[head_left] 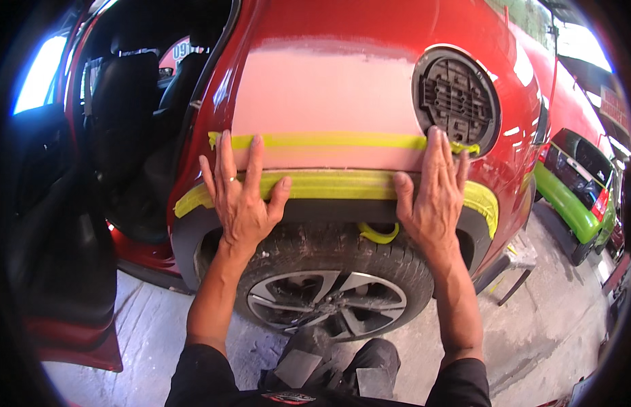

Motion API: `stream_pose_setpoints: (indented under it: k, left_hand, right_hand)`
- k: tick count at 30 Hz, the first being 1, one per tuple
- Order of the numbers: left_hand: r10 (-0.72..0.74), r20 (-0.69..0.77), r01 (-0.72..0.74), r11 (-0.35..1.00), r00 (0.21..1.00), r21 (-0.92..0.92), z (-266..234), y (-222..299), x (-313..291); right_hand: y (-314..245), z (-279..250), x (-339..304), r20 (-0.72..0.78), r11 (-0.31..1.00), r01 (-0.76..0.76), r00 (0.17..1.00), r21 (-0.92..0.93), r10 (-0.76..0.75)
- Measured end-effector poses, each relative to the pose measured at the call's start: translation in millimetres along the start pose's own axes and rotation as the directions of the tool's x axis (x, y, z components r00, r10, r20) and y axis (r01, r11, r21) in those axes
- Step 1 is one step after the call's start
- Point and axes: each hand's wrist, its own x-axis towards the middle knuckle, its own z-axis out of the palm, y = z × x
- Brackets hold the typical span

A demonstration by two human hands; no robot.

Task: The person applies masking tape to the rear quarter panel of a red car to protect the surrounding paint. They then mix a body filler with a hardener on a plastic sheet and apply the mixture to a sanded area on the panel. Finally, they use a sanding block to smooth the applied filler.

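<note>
My left hand lies with fingers spread over the left part of a yellow-green masking tape strip. At its right end, my right hand rests with fingers stretched upward, its fingertips by the round recess with black ribbed plastic. The strip crosses a dull pink patch on the red car body. Below it, wider yellow-green tape covers the edge above the dark wheel arch trim; both palms are over this band. A roll of tape sits on top of the tyre, partly hidden.
The wheel stands just before my legs. At left, an open car door shows beside the dark seats. A small stand is at right, with a green car farther off on the concrete floor.
</note>
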Motion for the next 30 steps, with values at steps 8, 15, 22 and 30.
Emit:
stream_pose_setpoints:
  k: [8, 15, 22, 30]
  left_hand:
    - [0.025, -0.081, -0.023, 0.999, 0.996, 0.035, -15.7, -5.8, -3.4]
    - [0.176, 0.436, 0.141, 0.785, 0.883, -0.603, -60.8, 52.8, -191.8]
    - [-0.072, 0.989, 0.565, 0.814, -0.131, 0.134, -99.8, 69.4, -429.3]
    - [0.141, 0.941, 0.897, -0.286, -0.308, 0.336, -81.2, 91.1, -369.8]
  right_hand:
    - [-0.1, -33.0, -30.3, -0.133, 0.982, -0.115, 0.982, 0.150, 0.135]
    - [-22.8, -91.8, -300.5, 0.613, 0.813, -0.582, 0.640, -0.006, 0.463]
    - [-89.7, -153.9, -459.9, 0.841, 0.567, -0.709, -0.066, -0.418, 0.537]
    - [-44.1, -153.0, -399.8, 0.872, -0.124, -0.981, -0.191, -0.151, 0.451]
